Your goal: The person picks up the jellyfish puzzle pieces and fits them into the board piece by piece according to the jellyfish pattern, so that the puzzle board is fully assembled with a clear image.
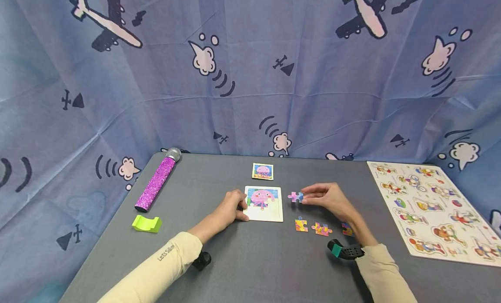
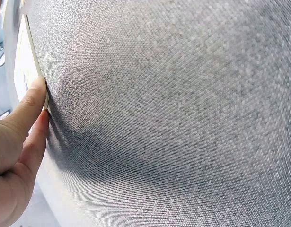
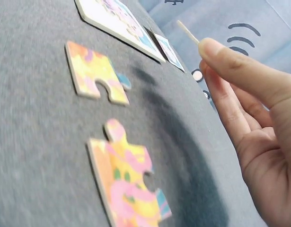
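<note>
The head view looked forward and down on the table [image 1: 235, 259] from farther off; the 2 wrist views, both tilted, looked close across it, past the left hand [image 1: 229, 208] and right hand [image 1: 328, 198]. All 3 shared the puzzle board [image 1: 275, 214].

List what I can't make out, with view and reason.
Head: part of the rightmost puzzle piece, hidden by the right forearm.
Head: right corner of the picture board, cut off by the frame.
Right wrist: the face of the held piece in the right hand, seen edge-on.
Right wrist: end of the lower loose piece, cut off below.
Left wrist: picture on the puzzle board, slanted and partly behind the left hand.
</note>
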Tool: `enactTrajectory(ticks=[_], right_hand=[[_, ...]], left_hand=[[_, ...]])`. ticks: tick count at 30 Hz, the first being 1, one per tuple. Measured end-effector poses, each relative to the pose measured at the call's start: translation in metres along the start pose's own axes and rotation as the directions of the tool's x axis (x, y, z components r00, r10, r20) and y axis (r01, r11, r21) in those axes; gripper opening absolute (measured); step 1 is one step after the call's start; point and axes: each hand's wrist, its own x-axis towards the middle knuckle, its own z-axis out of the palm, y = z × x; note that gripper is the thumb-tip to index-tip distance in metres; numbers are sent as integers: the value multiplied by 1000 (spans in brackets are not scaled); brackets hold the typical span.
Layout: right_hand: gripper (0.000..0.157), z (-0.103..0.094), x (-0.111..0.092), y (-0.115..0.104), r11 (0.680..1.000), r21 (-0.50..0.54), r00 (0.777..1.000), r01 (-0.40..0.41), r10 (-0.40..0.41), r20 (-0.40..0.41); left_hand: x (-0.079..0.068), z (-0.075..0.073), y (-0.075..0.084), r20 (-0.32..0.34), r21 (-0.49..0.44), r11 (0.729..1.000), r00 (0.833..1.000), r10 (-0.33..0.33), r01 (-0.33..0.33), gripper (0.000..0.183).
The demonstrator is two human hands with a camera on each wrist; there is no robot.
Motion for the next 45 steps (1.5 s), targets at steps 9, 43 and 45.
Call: enactTrajectory(ticks=[9, 43, 45], right_hand=[[42, 14, 9, -3, 1000, 9, 1000, -2, 2, 19], [28, 58, 27, 1, 978, -197, 997, 69, -64, 33], [28, 60, 27, -1, 972, -223, 997, 78, -73, 34]], left_hand=[[0, 0, 0, 1, 6, 1000, 1000, 3, -3, 28], [1, 1, -3, -17, 14, 1000, 999, 27, -27, 28], [1, 2, -3, -12, 10, 1000, 1000, 20, -20, 28]])
